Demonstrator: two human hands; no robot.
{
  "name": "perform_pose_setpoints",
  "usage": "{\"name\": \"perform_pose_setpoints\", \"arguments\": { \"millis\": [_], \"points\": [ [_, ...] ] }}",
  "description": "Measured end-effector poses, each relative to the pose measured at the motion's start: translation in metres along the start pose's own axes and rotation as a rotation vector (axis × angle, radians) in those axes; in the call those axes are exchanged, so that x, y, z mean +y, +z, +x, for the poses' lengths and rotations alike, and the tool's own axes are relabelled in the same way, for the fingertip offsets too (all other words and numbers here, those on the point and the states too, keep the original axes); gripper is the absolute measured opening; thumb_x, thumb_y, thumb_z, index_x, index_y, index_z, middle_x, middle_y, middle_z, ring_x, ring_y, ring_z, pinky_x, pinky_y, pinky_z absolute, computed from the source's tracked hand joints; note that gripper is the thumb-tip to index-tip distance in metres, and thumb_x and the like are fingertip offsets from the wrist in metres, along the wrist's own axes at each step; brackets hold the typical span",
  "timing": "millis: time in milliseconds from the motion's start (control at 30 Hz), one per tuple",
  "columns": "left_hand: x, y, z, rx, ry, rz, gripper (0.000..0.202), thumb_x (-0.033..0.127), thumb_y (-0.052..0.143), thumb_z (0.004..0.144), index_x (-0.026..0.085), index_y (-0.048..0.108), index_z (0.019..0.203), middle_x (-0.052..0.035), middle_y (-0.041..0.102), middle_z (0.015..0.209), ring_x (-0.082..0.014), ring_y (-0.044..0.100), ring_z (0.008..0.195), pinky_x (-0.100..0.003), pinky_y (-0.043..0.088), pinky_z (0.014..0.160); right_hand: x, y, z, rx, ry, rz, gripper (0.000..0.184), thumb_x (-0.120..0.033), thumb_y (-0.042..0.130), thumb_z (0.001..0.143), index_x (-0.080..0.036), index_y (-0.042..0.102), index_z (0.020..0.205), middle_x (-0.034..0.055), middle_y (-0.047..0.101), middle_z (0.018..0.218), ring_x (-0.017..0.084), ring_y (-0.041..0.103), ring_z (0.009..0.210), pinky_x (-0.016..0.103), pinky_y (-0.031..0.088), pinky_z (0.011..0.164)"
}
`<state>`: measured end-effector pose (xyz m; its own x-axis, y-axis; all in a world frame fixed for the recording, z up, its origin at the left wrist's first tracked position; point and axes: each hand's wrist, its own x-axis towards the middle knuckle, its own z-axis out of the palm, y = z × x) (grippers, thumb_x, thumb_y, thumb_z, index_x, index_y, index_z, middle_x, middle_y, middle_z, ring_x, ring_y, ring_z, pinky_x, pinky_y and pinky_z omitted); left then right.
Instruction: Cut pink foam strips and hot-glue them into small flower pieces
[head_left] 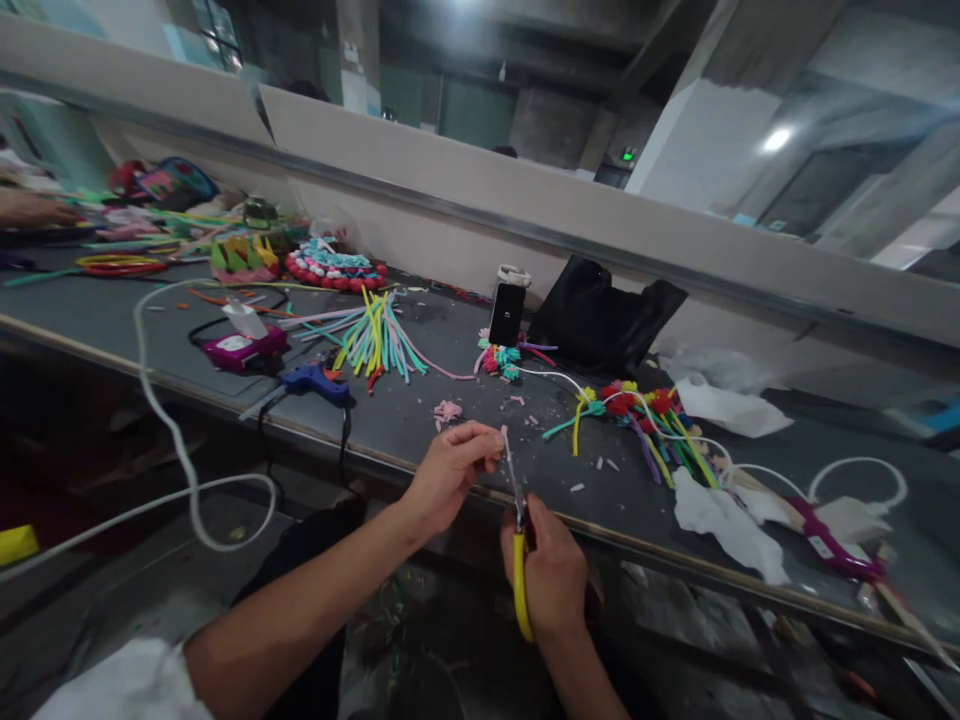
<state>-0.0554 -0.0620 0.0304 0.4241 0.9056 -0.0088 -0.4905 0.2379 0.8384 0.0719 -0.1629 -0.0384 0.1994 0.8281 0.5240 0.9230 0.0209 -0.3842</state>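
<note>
My right hand (553,570) is wrapped round the yellow handle of a pair of scissors (520,585), its blades pointing up and away over the table edge. Just left of the blades, my left hand (456,468) is closed in a pinch. A short pink piece of pipe cleaner (505,431) shows at its fingertips, beside the scissor tips; most of it is hidden. Beyond the left hand lies a small heap of pink cut pieces (448,411), with pale scraps scattered to its right. A fanned bundle of yellow, mint and pink pipe cleaners (382,340) lies further back.
A blue glue gun (316,380) and a purple power strip (246,347) lie left. A phone (508,314) stands upright behind, near a black bag (604,315). Colourful pipe-cleaner flowers (637,402), white cables and crumpled paper (724,525) occupy the right. Another person's hand (34,210) is far left.
</note>
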Motion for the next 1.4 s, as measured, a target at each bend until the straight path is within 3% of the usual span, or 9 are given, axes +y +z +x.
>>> {"name": "perform_pose_setpoints", "arguments": {
  "millis": [533,767,1067,1400],
  "points": [
    [0.003,0.006,-0.001,0.064,0.008,0.083,0.009,0.022,0.073,0.063,0.014,0.069,0.065,0.0016,0.059,0.059,-0.0084,0.047,0.054,-0.023,0.035,0.056,0.001,0.002,0.001,0.009,0.009,-0.005,0.021,-0.024,0.048,0.088,-0.017,0.065,0.099,0.0072,0.069,0.082,0.019,0.065,0.072,0.027,0.046,0.067],
    [0.001,0.007,0.000,0.081,0.039,0.123,0.005,0.019,0.070,0.063,0.014,0.068,0.063,0.0017,0.058,0.057,-0.0083,0.047,0.055,-0.022,0.035,0.056,-0.001,0.001,0.000,0.001,0.015,0.047,0.020,-0.021,0.047,0.087,-0.018,0.063,0.098,0.0065,0.068,0.082,0.018,0.064,0.074,0.027,0.046,0.070],
    [0.001,0.012,-0.002,0.096,0.047,0.159,0.008,0.022,0.071,0.064,0.015,0.068,0.063,0.0025,0.057,0.057,-0.0086,0.046,0.055,-0.023,0.034,0.056,-0.003,0.003,-0.002,0.028,0.016,0.035,0.017,-0.021,0.044,0.088,-0.020,0.060,0.084,0.0013,0.064,0.067,0.015,0.060,0.057,0.024,0.041,0.058],
    [-0.005,0.007,0.001,0.062,0.085,0.193,0.006,0.020,0.067,0.068,0.016,0.065,0.064,0.0039,0.056,0.059,-0.0080,0.045,0.056,-0.022,0.034,0.058,0.001,0.001,0.001,-0.057,0.080,0.024,0.016,-0.025,0.047,0.088,-0.020,0.061,0.094,0.0038,0.067,0.079,0.018,0.062,0.070,0.026,0.040,0.065]
  ]
}}
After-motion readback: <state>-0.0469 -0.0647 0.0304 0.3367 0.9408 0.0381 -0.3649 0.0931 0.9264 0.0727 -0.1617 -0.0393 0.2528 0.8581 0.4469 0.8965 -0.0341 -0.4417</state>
